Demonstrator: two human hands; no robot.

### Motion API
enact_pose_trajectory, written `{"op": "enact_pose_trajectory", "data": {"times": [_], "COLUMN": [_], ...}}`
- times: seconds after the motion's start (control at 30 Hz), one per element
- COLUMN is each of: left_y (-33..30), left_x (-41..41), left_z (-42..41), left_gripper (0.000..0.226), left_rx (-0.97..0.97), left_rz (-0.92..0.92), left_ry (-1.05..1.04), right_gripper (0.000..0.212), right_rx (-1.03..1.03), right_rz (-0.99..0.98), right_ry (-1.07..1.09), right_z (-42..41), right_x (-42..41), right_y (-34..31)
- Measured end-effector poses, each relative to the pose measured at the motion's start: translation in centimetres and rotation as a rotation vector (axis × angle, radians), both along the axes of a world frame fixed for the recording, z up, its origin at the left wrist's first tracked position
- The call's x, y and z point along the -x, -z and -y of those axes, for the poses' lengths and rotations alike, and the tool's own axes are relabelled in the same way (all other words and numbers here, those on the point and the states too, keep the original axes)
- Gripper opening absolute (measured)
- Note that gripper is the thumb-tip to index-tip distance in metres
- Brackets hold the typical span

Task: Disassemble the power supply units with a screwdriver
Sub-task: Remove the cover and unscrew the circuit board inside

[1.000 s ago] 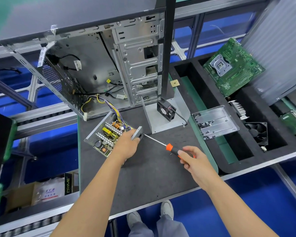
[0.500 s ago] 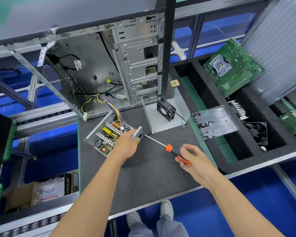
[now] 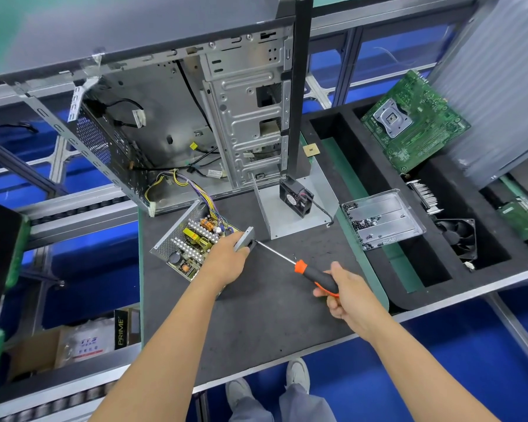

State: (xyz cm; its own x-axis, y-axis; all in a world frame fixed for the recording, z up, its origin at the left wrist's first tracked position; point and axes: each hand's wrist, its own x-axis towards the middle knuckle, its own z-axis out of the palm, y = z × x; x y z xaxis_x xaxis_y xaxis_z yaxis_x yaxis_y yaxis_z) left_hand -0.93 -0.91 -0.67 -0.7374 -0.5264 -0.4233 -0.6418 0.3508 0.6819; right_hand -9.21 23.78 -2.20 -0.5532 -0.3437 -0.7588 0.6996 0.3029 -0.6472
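A: Status on the PSU?

B: Opened grey metal power supply unit (image 3: 192, 240) sits on the dark grey bench mat (image 3: 256, 315), cover off, circuit board with yellow transformers and silver heatsinks exposed. Left hand (image 3: 226, 263) grips its near right corner; fingers curl over the casing edge, a grey metal flange sticks up just past the fingertips.

A: Driver?

B: Orange-and-black-handled screwdriver (image 3: 299, 268) in the right hand (image 3: 346, 295). Fingers wrapped round the handle, thumb on top. Steel shaft runs up-left from the fingers; tip meets the casing wall right beside the left fingertips. Can't tell whether it's seated in a screw, too small.

A: Wiring?

B: Bundle of yellow, purple and black wires (image 3: 189, 185) leaves the unit's far side, beyond the left fingers, into the open silver computer case (image 3: 226, 117) lying on its side.

A: Other stuff nearby?

B: Beyond the shaft: bent grey sheet-metal cover (image 3: 287, 208) with a small black fan (image 3: 296, 196) standing on it. Right of the right-hand fingers, well apart: shallow silver metal tray (image 3: 384, 217) with small dark screws. Past that, black foam bins (image 3: 378, 178) with a green motherboard (image 3: 415, 123) propped at the far end. A few loose specks on the mat near the shaft, could be screws, can't confirm.
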Motion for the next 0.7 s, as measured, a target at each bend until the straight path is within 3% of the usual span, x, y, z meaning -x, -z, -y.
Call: {"op": "enact_pose_trajectory", "data": {"times": [0.07, 0.17, 0.23, 0.33, 0.4, 0.5, 0.6, 0.7], "left_y": [0.0, 0.0, 0.0, 0.0, 0.0, 0.1, 0.0, -0.1], "left_x": [0.0, 0.0, 0.0, 0.0, 0.0, 0.0, -0.1, -0.1], "left_z": [0.0, 0.0, 0.0, 0.0, 0.0, -0.1, -0.1, -0.1], "left_gripper": [0.035, 0.036, 0.035, 0.033, 0.031, 0.029, 0.03, 0.03], "left_rx": [0.001, 0.005, 0.003, 0.002, 0.01, 0.014, 0.01, 0.006], "left_rz": [0.0, 0.005, 0.006, -0.002, -0.009, -0.012, -0.011, -0.011], "left_ry": [-0.002, 0.001, 0.001, 0.004, 0.01, 0.014, 0.013, 0.012], "right_gripper": [0.016, 0.042, 0.045, 0.063, 0.053, 0.027, 0.031, 0.05], "right_rx": [0.045, 0.203, 0.228, -0.022, -0.101, 0.129, 0.253, 0.047], "right_rz": [-0.1, -0.104, -0.03, 0.025, -0.007, -0.028, 0.094, 0.137], "right_ry": [0.055, 0.183, 0.218, 0.074, -0.053, 0.05, 0.122, 0.004], "right_z": [-0.3, -0.6, -0.1, 0.3, 0.0, -0.9, -0.9, -0.1], "right_x": [0.1, 0.2, 0.3, 0.8, 0.9, 1.0, 0.7, 0.1], "right_y": [0.4, 0.4, -0.4, -1.1, -1.0, -0.4, -0.7, -0.9]}}
